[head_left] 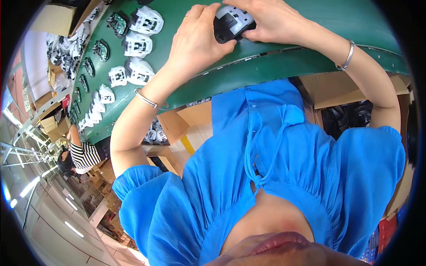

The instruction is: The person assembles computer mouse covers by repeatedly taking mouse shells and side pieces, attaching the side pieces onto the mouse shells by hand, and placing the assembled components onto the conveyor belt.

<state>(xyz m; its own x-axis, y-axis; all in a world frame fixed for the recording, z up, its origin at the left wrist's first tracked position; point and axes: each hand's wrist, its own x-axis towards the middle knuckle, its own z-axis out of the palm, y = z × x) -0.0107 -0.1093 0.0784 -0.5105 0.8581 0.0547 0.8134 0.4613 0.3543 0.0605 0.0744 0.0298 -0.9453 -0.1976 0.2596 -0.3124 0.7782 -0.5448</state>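
Note:
A small black-and-white plastic housing [231,23], shaped like a computer mouse shell, is held between my two hands at the top of the view. My left hand [197,37] wraps round its left side, with the thumb at the lower edge. From the right, my right hand [275,21] grips the other side with fingers and thumb. Both hands are closed on it, just over the green work surface [319,17]. Left of my left hand lie several white shells [138,44] with black insides. Beside them sit black bases with green circuit boards [101,49].
Along the bench's left side, more white shells [98,104] run in a row. A long tray of parts [66,53] stands beyond. Below the bench edge are cardboard boxes [175,124], one with black parts [346,116]. Another person in a striped top [86,155] sits farther along.

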